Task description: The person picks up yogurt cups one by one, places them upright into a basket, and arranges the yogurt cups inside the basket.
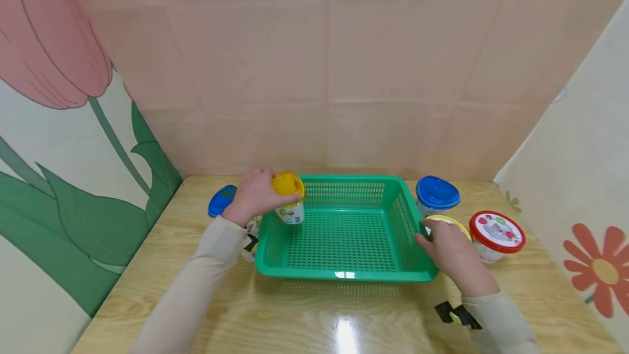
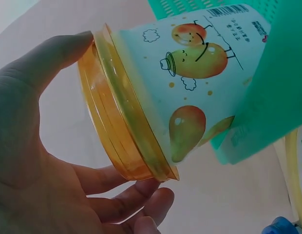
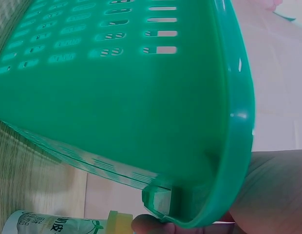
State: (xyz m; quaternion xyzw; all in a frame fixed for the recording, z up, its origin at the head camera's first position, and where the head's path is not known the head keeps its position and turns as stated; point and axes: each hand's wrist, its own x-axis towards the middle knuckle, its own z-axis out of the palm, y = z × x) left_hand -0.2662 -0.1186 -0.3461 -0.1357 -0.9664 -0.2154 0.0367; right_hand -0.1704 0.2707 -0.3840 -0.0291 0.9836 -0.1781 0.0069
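My left hand (image 1: 260, 194) holds a mango-printed plastic tub (image 2: 190, 83) by its yellow-orange lid (image 1: 288, 183), thumb on one side and fingers round the other. The tub is tilted, its lower part inside the left wall of the green basket (image 1: 344, 276). At the basket's right rim, my right hand (image 1: 454, 253) reaches over another tub's yellow lid (image 1: 459, 222), thumb and fingers apart. In the right wrist view, its fingertips (image 3: 146, 224) are right at that tub's lid (image 3: 119, 223), and the basket rim covers part of the hand.
Right of the basket stand a blue-lidded tub (image 1: 437, 193) and a red-lidded tub (image 1: 497, 232). A blue lid (image 1: 222, 200) shows beyond my left hand, with another printed container partly hidden by the wrist. The wooden table (image 1: 295, 316) meets a papered wall (image 1: 324, 97) behind.
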